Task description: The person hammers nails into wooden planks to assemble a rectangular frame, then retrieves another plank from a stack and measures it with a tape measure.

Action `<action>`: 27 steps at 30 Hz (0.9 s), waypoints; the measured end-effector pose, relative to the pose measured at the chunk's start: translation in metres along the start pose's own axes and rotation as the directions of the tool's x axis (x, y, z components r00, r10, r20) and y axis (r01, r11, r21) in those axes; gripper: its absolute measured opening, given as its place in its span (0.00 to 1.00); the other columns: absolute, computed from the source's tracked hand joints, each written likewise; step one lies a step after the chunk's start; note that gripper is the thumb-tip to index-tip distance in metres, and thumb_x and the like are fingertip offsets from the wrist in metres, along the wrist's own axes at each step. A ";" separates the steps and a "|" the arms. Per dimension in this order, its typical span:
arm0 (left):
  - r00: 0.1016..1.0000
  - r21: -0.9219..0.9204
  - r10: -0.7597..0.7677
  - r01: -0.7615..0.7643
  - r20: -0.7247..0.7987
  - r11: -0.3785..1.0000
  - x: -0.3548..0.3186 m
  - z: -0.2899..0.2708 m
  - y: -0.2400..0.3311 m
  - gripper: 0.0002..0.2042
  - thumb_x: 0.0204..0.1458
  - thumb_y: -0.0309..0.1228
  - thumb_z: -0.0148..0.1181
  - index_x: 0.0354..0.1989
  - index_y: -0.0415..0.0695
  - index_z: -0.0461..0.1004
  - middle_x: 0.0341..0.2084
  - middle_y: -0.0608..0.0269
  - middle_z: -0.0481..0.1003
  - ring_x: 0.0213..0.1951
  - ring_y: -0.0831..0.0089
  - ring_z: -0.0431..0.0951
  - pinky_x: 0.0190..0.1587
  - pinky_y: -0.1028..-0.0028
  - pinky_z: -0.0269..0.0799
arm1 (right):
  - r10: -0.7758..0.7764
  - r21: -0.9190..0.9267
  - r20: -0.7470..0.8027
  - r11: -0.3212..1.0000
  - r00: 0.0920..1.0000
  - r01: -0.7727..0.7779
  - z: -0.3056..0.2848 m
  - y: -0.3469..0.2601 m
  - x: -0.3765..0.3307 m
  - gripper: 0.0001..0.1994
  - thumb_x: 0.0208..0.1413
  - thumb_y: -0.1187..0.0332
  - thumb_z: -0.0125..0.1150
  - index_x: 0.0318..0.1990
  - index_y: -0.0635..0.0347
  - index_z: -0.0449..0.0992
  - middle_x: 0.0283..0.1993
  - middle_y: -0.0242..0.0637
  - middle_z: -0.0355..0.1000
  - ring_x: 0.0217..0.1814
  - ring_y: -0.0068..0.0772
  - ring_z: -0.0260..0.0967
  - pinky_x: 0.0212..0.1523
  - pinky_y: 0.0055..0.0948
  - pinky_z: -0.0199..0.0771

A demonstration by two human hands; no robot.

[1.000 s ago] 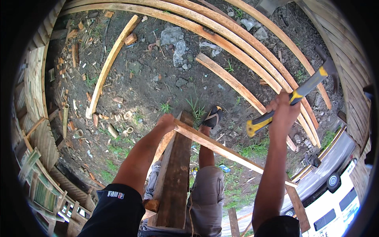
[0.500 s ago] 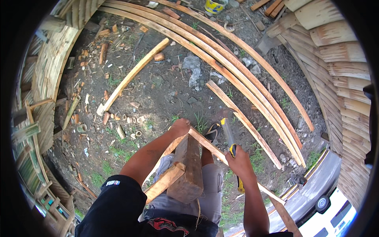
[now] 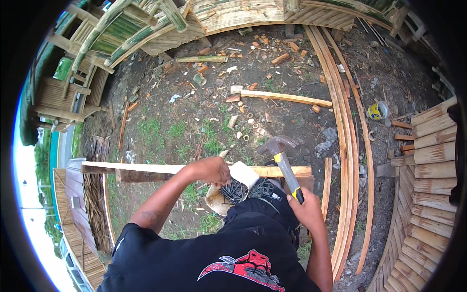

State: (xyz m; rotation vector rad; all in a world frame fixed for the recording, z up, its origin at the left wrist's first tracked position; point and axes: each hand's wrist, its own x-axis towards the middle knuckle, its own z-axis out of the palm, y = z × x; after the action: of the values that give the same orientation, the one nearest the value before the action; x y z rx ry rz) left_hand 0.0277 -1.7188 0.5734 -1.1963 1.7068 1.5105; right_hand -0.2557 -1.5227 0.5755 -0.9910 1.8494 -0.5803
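Observation:
My right hand [image 3: 305, 208] grips a claw hammer [image 3: 287, 170] with a yellow and black handle, its metal head pointing up and away from me. At my waist hangs an open whitish container [image 3: 244, 173], full of dark nails [image 3: 234, 191]. Over its left part is my left hand [image 3: 212, 170], fingers bent and closed down toward the nails. Whether a nail is between those fingers is hidden. Just beyond the container, a long pale wooden strip [image 3: 138, 168] runs sideways in front of me, resting along darker timber [image 3: 146, 176].
Several long, slender wooden strips [image 3: 346, 146] lie on the dirt to the right. A shorter strip [image 3: 287, 98] lies ahead among wood scraps and bamboo rings. A yellow bucket [image 3: 377, 111] stands at the far right. Bamboo-slat walls [image 3: 433, 170] border the right and far sides.
My view has swung to the left. My left hand has come off the wood and back to the nail container at my waist. The hammer stays in my right hand.

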 end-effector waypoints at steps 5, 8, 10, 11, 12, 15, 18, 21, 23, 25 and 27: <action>0.794 0.189 0.026 0.112 -0.608 0.976 0.016 0.157 -0.061 0.08 0.51 0.32 0.60 0.32 0.38 0.78 0.32 0.45 0.78 0.39 0.47 0.79 0.44 0.56 0.75 | -0.133 -0.215 0.146 0.963 0.980 0.163 0.026 -0.035 -0.032 0.12 0.51 0.62 0.63 0.37 0.61 0.77 0.30 0.55 0.75 0.35 0.60 0.74 0.38 0.50 0.73; 0.607 0.149 0.079 0.067 -0.791 0.987 0.053 0.202 -0.087 0.09 0.53 0.34 0.60 0.34 0.40 0.76 0.34 0.49 0.78 0.39 0.49 0.79 0.44 0.57 0.75 | -0.209 -0.307 0.142 0.920 0.967 0.244 0.032 -0.037 -0.049 0.12 0.49 0.62 0.66 0.34 0.62 0.78 0.27 0.53 0.74 0.32 0.57 0.74 0.34 0.45 0.72; 0.509 0.188 0.176 -0.027 -0.843 0.982 0.066 0.215 -0.097 0.09 0.54 0.34 0.59 0.34 0.40 0.75 0.32 0.50 0.77 0.38 0.49 0.79 0.42 0.57 0.76 | -0.211 -0.367 0.139 0.896 0.967 0.249 0.030 -0.037 -0.058 0.12 0.48 0.61 0.67 0.35 0.60 0.79 0.27 0.52 0.75 0.33 0.56 0.75 0.36 0.44 0.73; 0.484 0.209 0.218 -0.074 -0.847 0.975 0.066 0.216 -0.100 0.09 0.55 0.34 0.59 0.32 0.41 0.75 0.31 0.50 0.77 0.37 0.50 0.78 0.42 0.57 0.76 | -0.221 -0.393 0.129 0.884 0.967 0.254 0.027 -0.036 -0.063 0.12 0.48 0.62 0.67 0.35 0.60 0.79 0.27 0.52 0.75 0.32 0.56 0.75 0.36 0.44 0.73; 0.456 0.230 0.258 -0.116 -0.852 0.966 0.062 0.215 -0.101 0.09 0.55 0.34 0.58 0.31 0.41 0.75 0.30 0.51 0.77 0.37 0.50 0.78 0.41 0.57 0.76 | -0.209 -0.437 0.120 0.867 0.971 0.240 0.024 -0.035 -0.068 0.12 0.48 0.62 0.67 0.35 0.60 0.79 0.27 0.51 0.75 0.32 0.56 0.75 0.36 0.43 0.73; 0.593 0.067 0.093 -0.066 -0.800 0.996 0.033 0.203 -0.085 0.09 0.54 0.34 0.59 0.32 0.40 0.76 0.32 0.49 0.78 0.40 0.49 0.78 0.41 0.57 0.75 | -0.146 -0.387 0.105 0.905 0.984 0.175 0.011 -0.030 -0.079 0.12 0.49 0.61 0.66 0.35 0.59 0.80 0.29 0.52 0.77 0.36 0.57 0.76 0.41 0.47 0.74; 0.782 0.087 0.045 0.012 -0.622 0.996 -0.005 0.170 -0.046 0.09 0.53 0.33 0.59 0.36 0.41 0.78 0.35 0.46 0.79 0.43 0.47 0.78 0.46 0.55 0.73 | -0.129 -0.334 0.043 0.933 0.991 0.136 -0.002 -0.019 -0.081 0.11 0.48 0.61 0.68 0.35 0.59 0.80 0.29 0.50 0.77 0.35 0.56 0.76 0.39 0.45 0.74; 0.840 0.277 0.175 -0.031 -0.514 0.960 -0.041 0.127 0.006 0.12 0.52 0.33 0.57 0.37 0.36 0.76 0.37 0.41 0.78 0.44 0.46 0.78 0.50 0.54 0.71 | -0.031 -0.232 -0.036 0.972 0.999 0.022 -0.012 0.001 -0.075 0.13 0.49 0.61 0.68 0.37 0.59 0.79 0.29 0.50 0.77 0.35 0.55 0.76 0.38 0.43 0.74; 0.820 0.294 0.215 -0.059 -0.530 0.954 -0.048 0.096 0.049 0.12 0.50 0.31 0.58 0.38 0.34 0.76 0.34 0.39 0.78 0.42 0.45 0.78 0.49 0.56 0.72 | -0.076 -0.073 -0.145 0.995 0.986 0.066 -0.016 0.022 -0.068 0.15 0.49 0.60 0.69 0.39 0.60 0.78 0.30 0.50 0.77 0.37 0.54 0.77 0.39 0.43 0.74; 0.820 0.339 0.337 -0.187 -0.463 0.922 -0.039 0.059 0.094 0.12 0.49 0.29 0.60 0.37 0.34 0.77 0.27 0.45 0.78 0.34 0.54 0.80 0.41 0.60 0.75 | 0.022 0.067 -0.196 0.998 0.980 -0.009 -0.019 0.048 -0.060 0.17 0.51 0.59 0.67 0.44 0.61 0.76 0.33 0.50 0.77 0.40 0.54 0.77 0.40 0.42 0.73; 0.937 0.074 0.269 -0.259 -0.222 0.963 -0.014 0.029 0.139 0.11 0.52 0.28 0.61 0.40 0.34 0.78 0.23 0.53 0.79 0.31 0.72 0.82 0.33 0.69 0.78 | 0.164 0.138 -0.206 0.981 0.965 -0.138 -0.018 0.077 -0.054 0.19 0.56 0.57 0.61 0.48 0.63 0.73 0.34 0.54 0.76 0.40 0.59 0.76 0.42 0.45 0.73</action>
State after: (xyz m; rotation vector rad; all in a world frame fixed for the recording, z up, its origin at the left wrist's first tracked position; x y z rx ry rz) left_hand -0.0931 -1.6922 0.6439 -1.1948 2.1162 1.5239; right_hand -0.2884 -1.4348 0.5551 -0.7205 2.0335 -0.7225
